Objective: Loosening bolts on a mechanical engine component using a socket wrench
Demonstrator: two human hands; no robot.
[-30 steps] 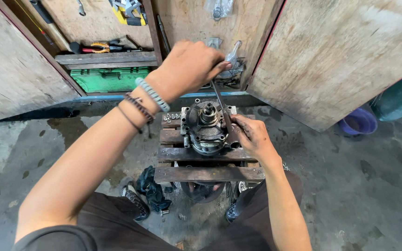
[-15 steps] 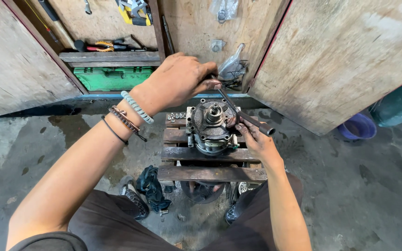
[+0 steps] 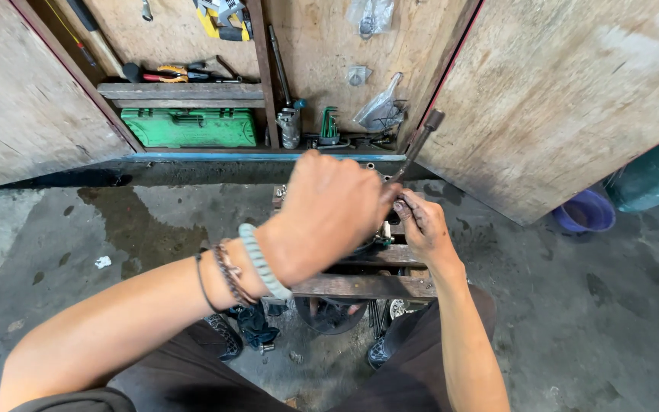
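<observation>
My left hand hovers over a small wooden bench, fingers closed around the lower end of a long dark wrench that slants up to the right. My right hand sits just right of it, fingertips closed on the same shaft near its base. The left hand hides nearly all of the metal engine part on the bench. Bracelets ring my left wrist.
An open wooden cabinet stands ahead with a green toolbox, pliers on a shelf, a hex key set and a plastic bag. A purple bucket sits right. A dark rag lies by my feet on wet concrete.
My left hand has dropped over the engine part, hiding it. The wrench now slants up to the right, and my right hand has moved up to its shaft.
</observation>
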